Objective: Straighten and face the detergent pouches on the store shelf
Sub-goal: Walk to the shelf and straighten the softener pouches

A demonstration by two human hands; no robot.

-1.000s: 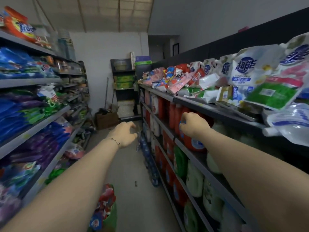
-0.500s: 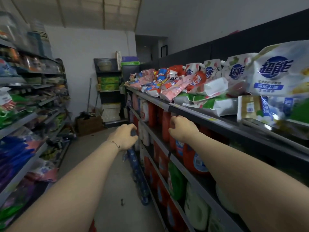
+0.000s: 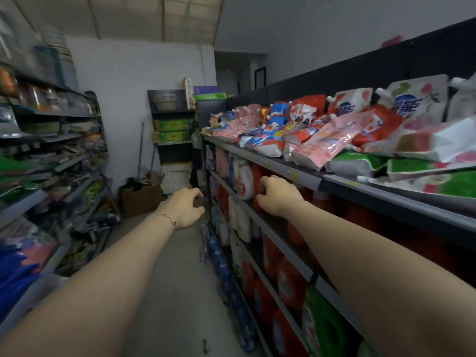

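Upper-right grey metal shelf (image 3: 283,168) holds jumbled pink plastic detergent pouches (image 3: 327,140); your left hand (image 3: 184,211) curls loosely, empty; right hand (image 3: 277,196) curled, grip unclear.

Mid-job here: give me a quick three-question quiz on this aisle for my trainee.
1. True or false: the pouches on the top shelf stand upright in neat rows.
2. The left hand holds: A a pouch, B a bottle, C nothing.
3. Fill in: the right hand is level with the bottles, ___ the top shelf.
Key: 1 false, they lie tumbled; 2 C; 3 below.
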